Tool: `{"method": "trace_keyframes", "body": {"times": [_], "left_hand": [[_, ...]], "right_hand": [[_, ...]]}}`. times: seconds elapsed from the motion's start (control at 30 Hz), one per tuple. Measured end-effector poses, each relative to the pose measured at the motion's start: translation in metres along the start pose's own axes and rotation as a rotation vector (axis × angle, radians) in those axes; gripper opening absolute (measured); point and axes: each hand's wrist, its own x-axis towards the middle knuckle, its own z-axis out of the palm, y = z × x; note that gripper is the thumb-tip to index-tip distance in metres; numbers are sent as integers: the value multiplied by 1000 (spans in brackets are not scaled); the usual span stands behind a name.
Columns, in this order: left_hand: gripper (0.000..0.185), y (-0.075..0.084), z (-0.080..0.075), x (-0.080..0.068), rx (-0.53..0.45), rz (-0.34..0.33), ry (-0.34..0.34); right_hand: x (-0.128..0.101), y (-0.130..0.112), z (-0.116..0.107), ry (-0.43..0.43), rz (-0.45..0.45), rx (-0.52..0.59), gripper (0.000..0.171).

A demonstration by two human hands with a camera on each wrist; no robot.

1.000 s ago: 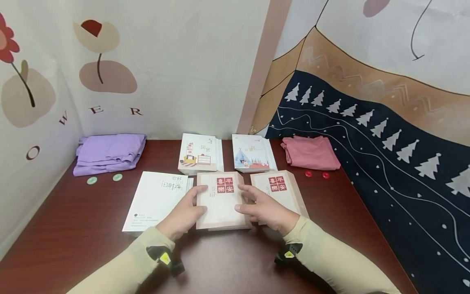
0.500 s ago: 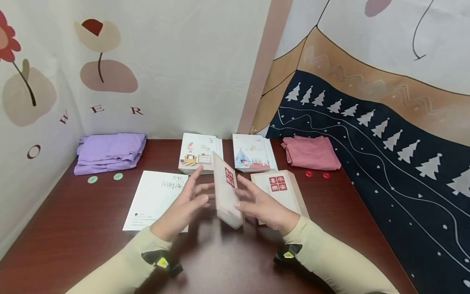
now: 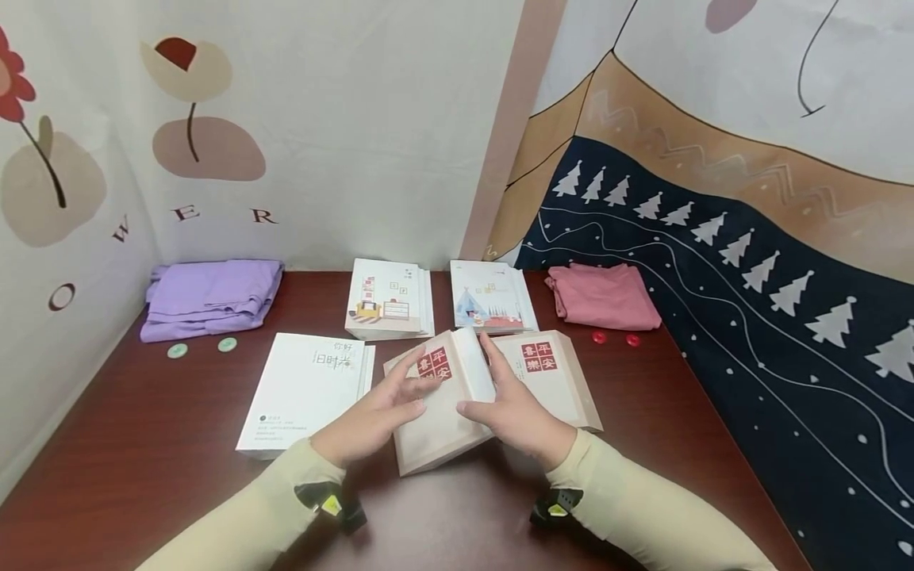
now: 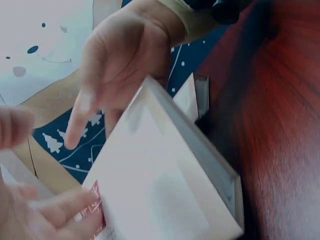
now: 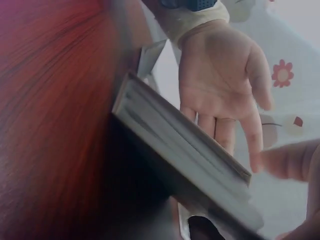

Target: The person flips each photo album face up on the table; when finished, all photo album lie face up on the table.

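Left hand: left hand (image 3: 374, 416) lies lower centre of the head view, fingers straight and spread on the cover of the tilted beige book (image 3: 439, 420), fingertips beside its red title block.
Right hand: right hand (image 3: 516, 408) is flat against the book's raised right edge, fingers straight, index pointing up the frame; thumb touches the cover.
Beige book: centre of the frame, right edge lifted so the white page block shows, near left corner down on the red-brown table (image 3: 143, 452). The right wrist view shows its page edge (image 5: 190, 150) with the open left palm (image 5: 225, 85) behind it.
Right neighbour: a second beige book (image 3: 564, 381) with the same red title lies flat, just beside the right hand, its left part hidden behind it.
Left neighbour: a white book (image 3: 303, 392) lies flat just beside the left hand; a narrow strip of table shows between it and the tilted book.
Upper row: two illustrated books (image 3: 389, 300) and (image 3: 491, 297) lie just above, near the tilted book's far edge.
Corners: folded purple cloth (image 3: 210, 297) upper left with two green discs (image 3: 202, 347); folded pink cloth (image 3: 603, 297) upper right with two red discs (image 3: 616, 339).
Open room: bare table runs along the lower frame, around both sleeves.
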Motion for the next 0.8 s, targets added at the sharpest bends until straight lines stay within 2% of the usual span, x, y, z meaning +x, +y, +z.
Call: {"method": "trace_keyframes", "body": {"times": [0.2,0.27,0.33,0.5,0.67,0.8], "left_hand": [[79,2,-4,-7,120,-211,216],[79,2,-5,-10,129,-265,246],[81,1,-5,-11,108,-291,246],[83,-3,-10,-10,26,-271,226],[83,-2,-18,-6,73,-277,245],[80,1,-23,-4,107,-266,255]], "right_hand": [[7,15,2,68,36,-65,114],[9,18,3,84,42,-71,115],[10,19,3,103,50,-74,114],[13,19,8,106,49,-56,110],[18,19,9,66,63,40,104],[19,18,0,55,65,89,99]]}}
